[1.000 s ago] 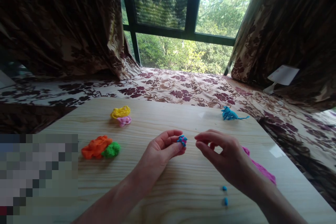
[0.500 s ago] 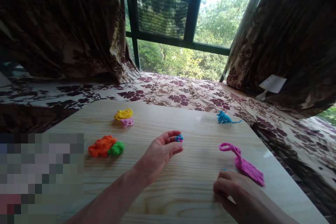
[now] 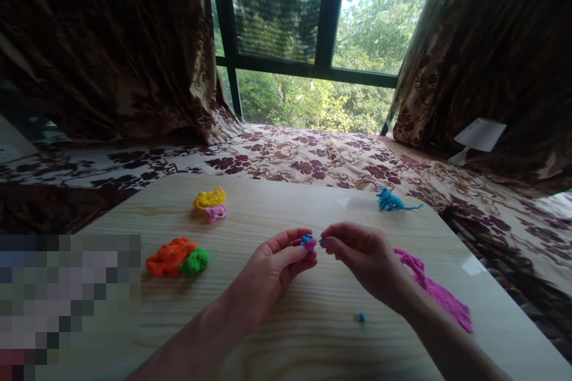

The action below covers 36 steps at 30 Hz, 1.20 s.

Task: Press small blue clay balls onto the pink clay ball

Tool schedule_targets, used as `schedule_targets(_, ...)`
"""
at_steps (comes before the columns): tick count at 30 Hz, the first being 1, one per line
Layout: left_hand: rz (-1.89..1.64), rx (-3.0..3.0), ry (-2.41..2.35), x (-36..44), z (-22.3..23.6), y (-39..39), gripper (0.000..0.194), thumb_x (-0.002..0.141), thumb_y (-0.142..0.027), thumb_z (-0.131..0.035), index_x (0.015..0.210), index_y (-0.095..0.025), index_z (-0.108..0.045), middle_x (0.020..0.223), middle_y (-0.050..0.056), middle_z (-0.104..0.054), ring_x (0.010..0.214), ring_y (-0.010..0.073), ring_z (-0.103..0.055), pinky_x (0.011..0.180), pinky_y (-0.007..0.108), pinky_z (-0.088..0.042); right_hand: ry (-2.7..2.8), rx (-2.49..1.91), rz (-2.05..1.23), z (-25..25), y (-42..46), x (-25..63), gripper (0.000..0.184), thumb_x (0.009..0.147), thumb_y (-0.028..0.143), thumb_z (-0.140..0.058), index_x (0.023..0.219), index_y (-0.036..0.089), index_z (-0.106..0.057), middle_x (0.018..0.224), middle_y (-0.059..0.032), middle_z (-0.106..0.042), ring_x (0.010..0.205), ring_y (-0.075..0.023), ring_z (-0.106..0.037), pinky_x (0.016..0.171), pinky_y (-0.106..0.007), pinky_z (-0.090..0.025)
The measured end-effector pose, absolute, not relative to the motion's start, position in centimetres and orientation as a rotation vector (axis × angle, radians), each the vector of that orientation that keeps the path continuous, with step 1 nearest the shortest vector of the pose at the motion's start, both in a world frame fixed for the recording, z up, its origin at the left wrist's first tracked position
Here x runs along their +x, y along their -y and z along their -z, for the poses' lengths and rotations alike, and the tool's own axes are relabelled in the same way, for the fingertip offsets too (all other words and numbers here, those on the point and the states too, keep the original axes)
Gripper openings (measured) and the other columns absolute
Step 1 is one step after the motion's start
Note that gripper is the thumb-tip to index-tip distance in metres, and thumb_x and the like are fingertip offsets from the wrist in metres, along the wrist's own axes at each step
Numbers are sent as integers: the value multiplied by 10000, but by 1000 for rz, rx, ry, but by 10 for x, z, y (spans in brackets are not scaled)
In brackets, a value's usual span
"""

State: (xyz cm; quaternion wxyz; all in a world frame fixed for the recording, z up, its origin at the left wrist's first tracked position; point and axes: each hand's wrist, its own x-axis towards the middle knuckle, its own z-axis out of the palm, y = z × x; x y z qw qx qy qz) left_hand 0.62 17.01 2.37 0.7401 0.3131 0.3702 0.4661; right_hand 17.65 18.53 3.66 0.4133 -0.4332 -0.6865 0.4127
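Observation:
My left hand (image 3: pixel 276 266) pinches a small pink and blue clay ball (image 3: pixel 308 242) above the middle of the wooden table (image 3: pixel 286 333). My right hand (image 3: pixel 361 256) is right beside it, thumb and forefinger pinched on a tiny blue clay bit (image 3: pixel 321 241) that touches or nearly touches the ball. One small blue clay bit (image 3: pixel 361 317) lies on the table under my right wrist. A flat pink clay piece (image 3: pixel 440 294) lies to the right, partly hidden by my right hand.
Yellow clay (image 3: pixel 210 197) on a pale pink lump (image 3: pixel 215 212) sits far left of centre. Orange clay (image 3: pixel 170 256) and green clay (image 3: pixel 195 261) lie at the left. A blue clay figure (image 3: pixel 392 201) stands at the far right edge. Patterned cloth (image 3: pixel 313 158) lies behind the table.
My right hand went down to the table near the small blue bits, then came back up to the ball with a tiny blue bit. One blue bit is left where two lay.

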Motion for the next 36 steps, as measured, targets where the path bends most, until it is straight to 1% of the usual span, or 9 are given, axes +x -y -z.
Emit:
schedule_targets(4,-1020,683,-817,8,-23,-169,251,755,-124,-605,1006,-132,-597,966,89,-648,821,130,-617,840,257,-487,1825,-1067,-854,-36,-180,176,93,826,189,-537,835,194,-629,740,11,-608,671,-112,-559,600,-217,-435)
schedule_targets(7,-1007,685,-815,9,-21,-167,243,757,-132,-607,1001,-132,-599,982,89,-643,841,134,-612,865,272,-475,1884,-1048,-769,-38,-178,177,99,823,151,-534,830,197,-622,751,13,-586,673,-107,-555,600,-216,-430)
schedule_targets(11,-980,694,-789,9,-21,-167,227,762,-149,-610,989,-133,-608,989,77,-639,879,142,-604,913,291,-449,1906,-1059,-728,-35,-177,175,99,822,133,-532,818,196,-609,750,15,-570,676,-105,-549,605,-218,-424)
schedule_targets(14,-982,697,-782,9,-22,-167,210,767,-160,-607,975,-131,-618,998,68,-637,904,148,-598,936,302,-436,1900,-1077,-700,-31,-178,173,99,817,126,-538,808,197,-607,734,19,-558,660,-100,-537,579,-214,-413)
schedule_targets(23,-985,701,-777,9,-25,-168,236,765,-180,-619,996,-131,-620,1027,70,-641,950,163,-586,963,319,-419,1836,-1055,-640,-27,-178,173,56,814,164,-561,803,196,-605,723,19,-567,629,-98,-525,568,-221,-415)
schedule_targets(26,-985,710,-778,9,-26,-167,231,769,-184,-615,991,-123,-625,1016,72,-648,967,168,-579,975,322,-410,1860,-1014,-614,-26,-176,172,84,820,157,-549,830,197,-623,766,7,-571,648,-101,-530,575,-226,-418)
schedule_targets(31,-987,713,-762,9,-26,-166,228,775,-184,-607,990,-113,-631,1004,73,-654,969,170,-578,989,326,-396,1920,-979,-553,-28,-174,171,163,828,140,-534,920,215,-645,851,-13,-579,749,-121,-547,660,-247,-429)
schedule_targets(36,-980,686,-765,8,-27,-168,252,774,-183,-606,1019,-125,-625,1005,72,-649,921,164,-594,964,335,-421,1904,-950,-544,-33,-174,173,252,836,111,-503,1019,231,-627,901,-24,-578,801,-128,-557,678,-248,-443)
